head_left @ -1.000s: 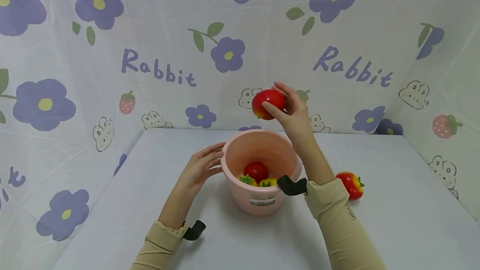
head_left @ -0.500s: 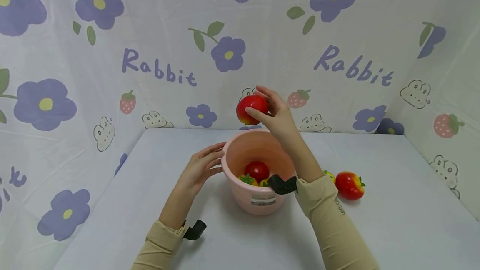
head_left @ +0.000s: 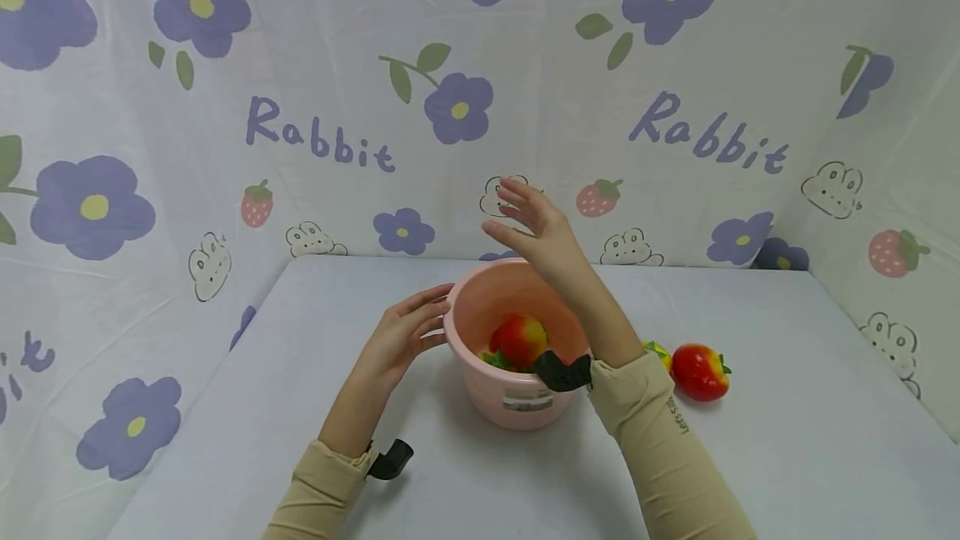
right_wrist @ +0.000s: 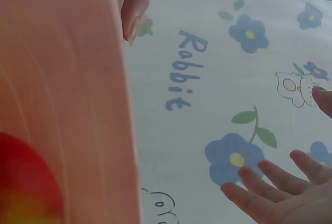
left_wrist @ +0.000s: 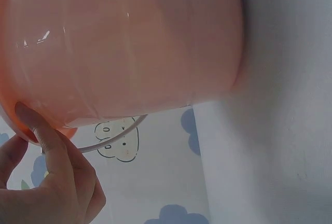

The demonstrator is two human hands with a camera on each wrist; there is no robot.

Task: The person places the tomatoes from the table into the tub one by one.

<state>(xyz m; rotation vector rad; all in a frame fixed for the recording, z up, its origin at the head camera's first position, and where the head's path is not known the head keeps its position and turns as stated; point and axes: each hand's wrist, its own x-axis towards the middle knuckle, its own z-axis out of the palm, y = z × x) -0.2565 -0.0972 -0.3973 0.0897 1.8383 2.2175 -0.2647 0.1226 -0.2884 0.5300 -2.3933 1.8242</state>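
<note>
While two beige sleeves (head_left: 667,444) take up the nearest ground, each with a black wrist mount (head_left: 392,460) at its cuff, a pink bucket (head_left: 487,386) stands upright on the white table (head_left: 585,490), a printed label (head_left: 527,398) on its near side. The left hand (head_left: 396,336) is at the bucket's left side, its slightly bent fingers apart from one another and touching the rim. In the left wrist view a thin pale handle (left_wrist: 111,141) curves out beyond the bucket, near those fingers.

Inside the bucket, to the right of the left hand, lies a red-and-yellow fruit (head_left: 525,340), with a green leafy top (head_left: 497,360) showing just beside it. The right hand (head_left: 538,227) is raised above the bucket, fingers and thumb spread apart; the fruit lies below it, well apart from the palm. To the bucket's right, a red fruit (head_left: 699,372) with green leaves rests on the table, and just beside it a yellow-and-green piece (head_left: 658,352) is mostly hidden by the sleeve. Farthest back hangs a white cloth (head_left: 555,107) printed with purple flowers, strawberries, rabbit faces and the word "Rabbit".
</note>
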